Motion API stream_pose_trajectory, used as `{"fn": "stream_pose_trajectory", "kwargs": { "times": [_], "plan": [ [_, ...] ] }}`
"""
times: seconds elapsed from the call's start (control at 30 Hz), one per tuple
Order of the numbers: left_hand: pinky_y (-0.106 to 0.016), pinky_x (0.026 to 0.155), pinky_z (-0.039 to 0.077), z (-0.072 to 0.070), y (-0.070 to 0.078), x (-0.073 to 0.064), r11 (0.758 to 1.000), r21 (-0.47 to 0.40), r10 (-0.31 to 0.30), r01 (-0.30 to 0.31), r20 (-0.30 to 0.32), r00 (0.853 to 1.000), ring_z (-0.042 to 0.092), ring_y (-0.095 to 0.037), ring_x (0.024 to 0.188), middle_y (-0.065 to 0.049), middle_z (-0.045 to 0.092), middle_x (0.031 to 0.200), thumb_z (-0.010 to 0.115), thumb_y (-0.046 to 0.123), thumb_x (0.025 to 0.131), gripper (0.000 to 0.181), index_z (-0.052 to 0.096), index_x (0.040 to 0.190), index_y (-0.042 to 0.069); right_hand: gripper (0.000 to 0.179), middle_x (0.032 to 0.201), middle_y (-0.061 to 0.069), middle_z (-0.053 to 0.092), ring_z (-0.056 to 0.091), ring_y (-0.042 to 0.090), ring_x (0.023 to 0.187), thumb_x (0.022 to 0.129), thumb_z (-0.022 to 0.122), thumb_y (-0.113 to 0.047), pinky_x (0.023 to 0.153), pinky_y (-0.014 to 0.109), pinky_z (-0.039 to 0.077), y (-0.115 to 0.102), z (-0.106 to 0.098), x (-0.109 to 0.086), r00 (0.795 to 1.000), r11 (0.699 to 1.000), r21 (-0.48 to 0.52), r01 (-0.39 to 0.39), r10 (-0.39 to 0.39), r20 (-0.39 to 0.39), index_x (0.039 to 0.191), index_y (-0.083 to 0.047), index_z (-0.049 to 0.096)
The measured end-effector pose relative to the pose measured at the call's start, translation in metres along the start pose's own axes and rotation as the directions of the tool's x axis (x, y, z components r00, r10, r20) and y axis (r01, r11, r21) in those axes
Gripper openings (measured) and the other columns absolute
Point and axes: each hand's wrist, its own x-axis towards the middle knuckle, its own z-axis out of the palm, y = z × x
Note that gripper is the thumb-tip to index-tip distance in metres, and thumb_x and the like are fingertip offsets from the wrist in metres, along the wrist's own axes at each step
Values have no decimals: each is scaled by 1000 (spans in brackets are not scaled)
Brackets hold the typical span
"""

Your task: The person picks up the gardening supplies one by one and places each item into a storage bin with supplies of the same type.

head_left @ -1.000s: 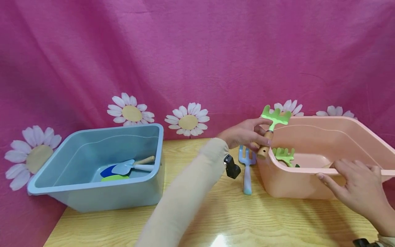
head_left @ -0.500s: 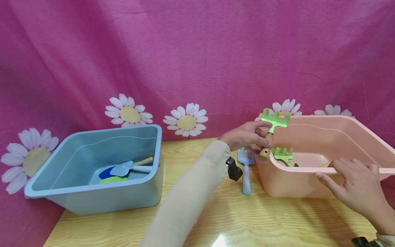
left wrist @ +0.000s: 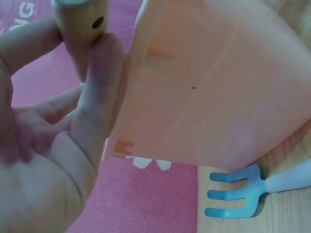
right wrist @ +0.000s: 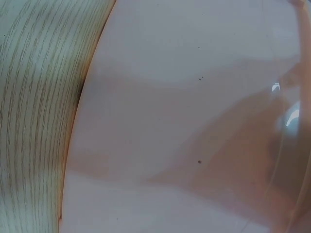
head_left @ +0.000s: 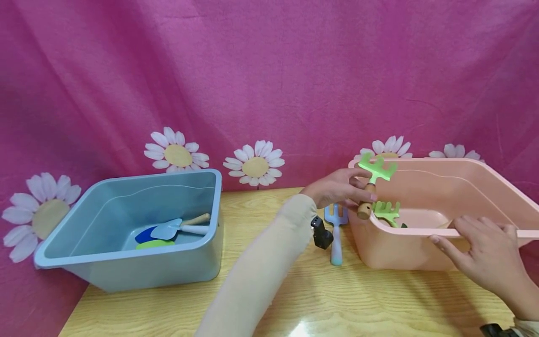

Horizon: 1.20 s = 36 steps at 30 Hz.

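My left hand (head_left: 337,187) pinches the wooden handle of a green hand rake (head_left: 379,171), tines up, at the left rim of the peach tub (head_left: 404,250). In the left wrist view, thumb and finger close on the handle's end (left wrist: 82,29), right beside the tub's wall. My right hand (head_left: 490,252) grips the tub's front rim, thumb outside and fingers over the edge. Inside that tub lies a second green rake (head_left: 388,214), partly hidden by the rim. On the table, left of the tub, lies a blue hand fork (head_left: 337,234); the right wrist view shows only tub wall and table.
A blue-grey tub (head_left: 147,271) stands at the left, holding a pale blue trowel (head_left: 167,229), a dark blue piece (head_left: 145,235), a lime green piece (head_left: 156,244) and a wooden handle (head_left: 198,219). Behind the wooden table (head_left: 273,309) hangs a pink flowered cloth (head_left: 261,70).
My left hand has lowered slightly and shifted a little right with the green rake, which now tilts more. The right hand stays on the tub's rim.
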Motion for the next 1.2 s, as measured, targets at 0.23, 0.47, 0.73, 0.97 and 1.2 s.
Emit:
{"fn": "stream_pose_trajectory", "kwargs": {
  "times": [0.23,0.47,0.73,0.97,1.2],
  "plan": [
    [-28,74,59,0,0,0,1000,9,2,-2,-8,1000,66,-15,78,-1,56,110,69,16,91,62,42,146,8,39,63,-10,40,47,24,67,77,75,-53,66,45,21,1,0,0,1000,1000,2,0,0,-6,70,-25,48],
    [-31,74,61,0,-2,-1,999,-27,23,-23,-19,1000,70,-18,73,-10,69,115,61,32,98,46,53,137,9,40,62,-9,41,47,25,66,77,75,-54,67,47,22,1,0,0,1000,1000,5,7,-7,-16,70,-25,49],
    [-33,73,61,0,-4,-1,998,-61,25,-28,-46,999,68,-18,72,-24,65,127,60,20,98,39,54,133,3,39,63,-9,43,48,25,68,77,75,-53,67,47,22,1,1,0,1000,1000,7,6,-6,-16,69,-26,48],
    [-33,76,61,-7,-7,-4,999,-41,33,-36,-77,997,68,-18,74,-12,70,109,61,17,97,44,51,137,2,37,64,-9,44,49,25,68,76,76,-51,67,47,22,0,1,0,1000,1000,9,4,-4,-10,70,-27,49],
    [-31,75,61,-17,-12,-8,999,-33,28,-32,-115,993,71,-38,97,-15,68,114,61,15,97,42,53,136,2,37,62,-10,41,48,24,67,75,77,-50,67,46,22,1,1,0,1000,1000,15,1,-1,-8,69,-27,49]
  ]
}}
